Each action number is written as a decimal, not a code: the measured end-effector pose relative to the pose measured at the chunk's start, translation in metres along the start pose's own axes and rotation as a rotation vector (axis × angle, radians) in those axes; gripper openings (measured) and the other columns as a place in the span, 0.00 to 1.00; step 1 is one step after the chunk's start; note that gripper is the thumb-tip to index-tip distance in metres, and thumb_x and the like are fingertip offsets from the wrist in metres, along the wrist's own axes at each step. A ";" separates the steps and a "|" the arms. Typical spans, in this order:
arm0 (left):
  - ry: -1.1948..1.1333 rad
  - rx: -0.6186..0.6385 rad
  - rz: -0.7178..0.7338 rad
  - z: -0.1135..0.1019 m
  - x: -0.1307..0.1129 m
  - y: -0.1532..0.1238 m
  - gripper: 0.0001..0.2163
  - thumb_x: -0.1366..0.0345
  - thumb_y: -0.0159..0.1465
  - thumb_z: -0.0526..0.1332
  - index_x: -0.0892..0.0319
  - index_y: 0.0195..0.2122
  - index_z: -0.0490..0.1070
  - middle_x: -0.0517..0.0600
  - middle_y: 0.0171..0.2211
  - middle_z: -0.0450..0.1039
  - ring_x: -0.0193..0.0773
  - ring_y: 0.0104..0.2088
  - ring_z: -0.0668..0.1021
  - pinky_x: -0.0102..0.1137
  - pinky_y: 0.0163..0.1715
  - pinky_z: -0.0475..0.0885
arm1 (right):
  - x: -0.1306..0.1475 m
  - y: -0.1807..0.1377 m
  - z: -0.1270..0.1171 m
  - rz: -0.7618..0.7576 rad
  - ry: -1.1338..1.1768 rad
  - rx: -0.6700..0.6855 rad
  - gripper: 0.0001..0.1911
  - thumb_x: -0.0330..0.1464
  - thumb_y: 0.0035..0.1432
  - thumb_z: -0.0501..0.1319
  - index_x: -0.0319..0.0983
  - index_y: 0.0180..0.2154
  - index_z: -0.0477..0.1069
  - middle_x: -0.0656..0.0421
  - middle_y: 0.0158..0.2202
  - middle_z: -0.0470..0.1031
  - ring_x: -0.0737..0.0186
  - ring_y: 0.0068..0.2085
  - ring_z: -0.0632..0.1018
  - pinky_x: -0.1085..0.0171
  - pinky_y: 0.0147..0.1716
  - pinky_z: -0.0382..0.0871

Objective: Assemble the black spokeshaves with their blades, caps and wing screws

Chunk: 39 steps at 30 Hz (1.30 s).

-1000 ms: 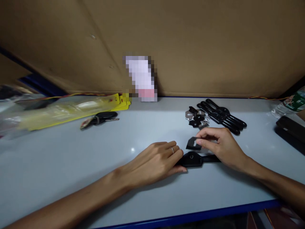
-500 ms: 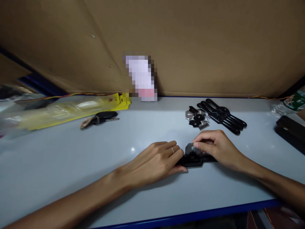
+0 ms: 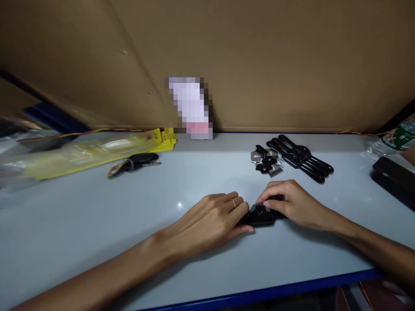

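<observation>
- The left grip (image 3: 223,214) is curled closed over one end of the black tool (image 3: 262,219), whose wide middle lies just right of it, between both grips.
- The right grip (image 3: 293,204) pinches a thin plate (image 3: 253,208), thumb and fingers nearly together; the plate shows just left of the fingertips, at the tool's far side.
- Loose plates (image 3: 268,163) and stacked black tools (image 3: 301,156) lie on the table (image 3: 207,172), beyond the right grip.

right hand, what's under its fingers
Under the fingers of the right hand, a sliver of grey plate shows beside the middle of the black tool. The rest of the plate and part of the tool are covered.
</observation>
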<state>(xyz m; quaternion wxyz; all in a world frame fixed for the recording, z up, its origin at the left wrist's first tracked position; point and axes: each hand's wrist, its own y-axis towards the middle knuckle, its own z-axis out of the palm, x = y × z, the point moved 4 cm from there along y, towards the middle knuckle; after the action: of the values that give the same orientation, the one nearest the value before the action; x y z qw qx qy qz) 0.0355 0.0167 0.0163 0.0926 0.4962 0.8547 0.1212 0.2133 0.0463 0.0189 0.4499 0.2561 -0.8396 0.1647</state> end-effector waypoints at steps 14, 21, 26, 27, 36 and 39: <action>-0.031 0.121 -0.103 0.004 0.005 -0.002 0.13 0.55 0.74 0.54 0.58 0.38 0.66 0.48 0.34 0.70 0.38 0.28 0.72 0.34 0.26 0.64 | -0.033 0.010 -0.077 -0.031 -0.713 -0.465 0.12 0.27 0.65 0.57 0.39 0.44 0.79 0.54 0.39 0.78 0.58 0.37 0.76 0.59 0.37 0.67; -0.043 0.113 -0.098 0.004 0.005 -0.002 0.13 0.55 0.74 0.54 0.58 0.37 0.66 0.48 0.34 0.71 0.38 0.27 0.72 0.33 0.26 0.64 | -0.036 0.021 -0.060 -0.031 -0.834 -0.294 0.13 0.26 0.63 0.55 0.39 0.43 0.78 0.52 0.40 0.75 0.54 0.40 0.74 0.57 0.36 0.64; -0.021 0.092 -0.089 0.001 0.003 -0.001 0.13 0.55 0.73 0.55 0.59 0.38 0.66 0.48 0.33 0.71 0.38 0.28 0.72 0.33 0.27 0.64 | -0.028 0.004 -0.066 -0.041 -0.865 -0.171 0.10 0.25 0.60 0.56 0.39 0.32 0.74 0.53 0.34 0.74 0.57 0.33 0.72 0.59 0.33 0.60; -0.015 0.097 -0.091 0.001 0.003 0.000 0.13 0.54 0.73 0.56 0.59 0.38 0.67 0.48 0.33 0.71 0.38 0.28 0.73 0.33 0.27 0.64 | -0.025 0.000 -0.066 -0.046 -0.872 -0.149 0.09 0.25 0.60 0.56 0.39 0.30 0.73 0.53 0.33 0.74 0.57 0.33 0.71 0.59 0.33 0.59; 0.015 0.009 0.012 0.001 0.001 0.000 0.19 0.54 0.77 0.46 0.59 0.36 0.67 0.47 0.30 0.72 0.37 0.26 0.72 0.33 0.26 0.65 | 0.005 -0.005 -0.036 -0.076 -0.372 -0.056 0.06 0.26 0.61 0.59 0.40 0.32 0.72 0.62 0.30 0.75 0.66 0.29 0.71 0.64 0.32 0.61; 0.012 -0.026 0.032 0.000 0.001 0.000 0.21 0.55 0.78 0.44 0.60 0.34 0.67 0.47 0.28 0.71 0.35 0.25 0.72 0.32 0.25 0.64 | 0.006 -0.003 -0.027 -0.065 -0.255 -0.076 0.07 0.28 0.62 0.61 0.40 0.30 0.73 0.62 0.29 0.75 0.66 0.29 0.72 0.65 0.31 0.62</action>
<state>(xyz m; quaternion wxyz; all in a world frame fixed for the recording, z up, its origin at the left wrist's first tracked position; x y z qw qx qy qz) 0.0349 0.0172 0.0163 0.0918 0.5077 0.8456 0.1367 0.2303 0.0555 0.0389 0.3540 0.2849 -0.8868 0.0842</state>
